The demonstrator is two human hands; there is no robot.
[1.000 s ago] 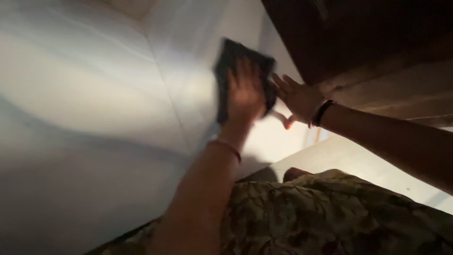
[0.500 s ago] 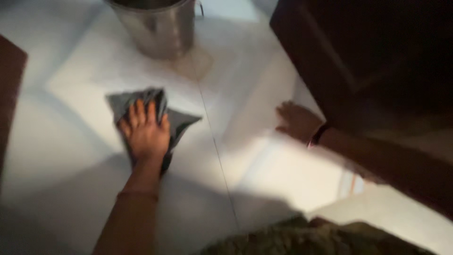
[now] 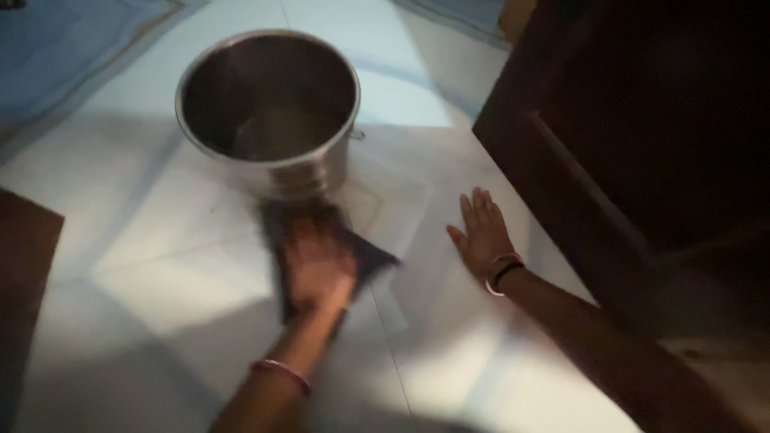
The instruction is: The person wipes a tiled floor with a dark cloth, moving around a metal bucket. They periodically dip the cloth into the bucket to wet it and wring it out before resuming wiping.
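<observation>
We see a dark grey cloth (image 3: 321, 240) spread flat and crumpled on the pale tiled floor, one corner pointing right. It lies just in front of a steel bucket, partly covered and blurred.

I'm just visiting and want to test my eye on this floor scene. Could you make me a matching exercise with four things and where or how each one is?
Things:
1. metal bucket
2. dark cloth
3. right hand
4. dark wooden door

Places or states:
A. flat on the tiled floor, fingers spread, holding nothing
B. upright at the right edge of the view
C. standing on the floor, just beyond the cloth
D. pressed to the floor under the left hand

Pairs: 1-C, 2-D, 3-A, 4-B
</observation>
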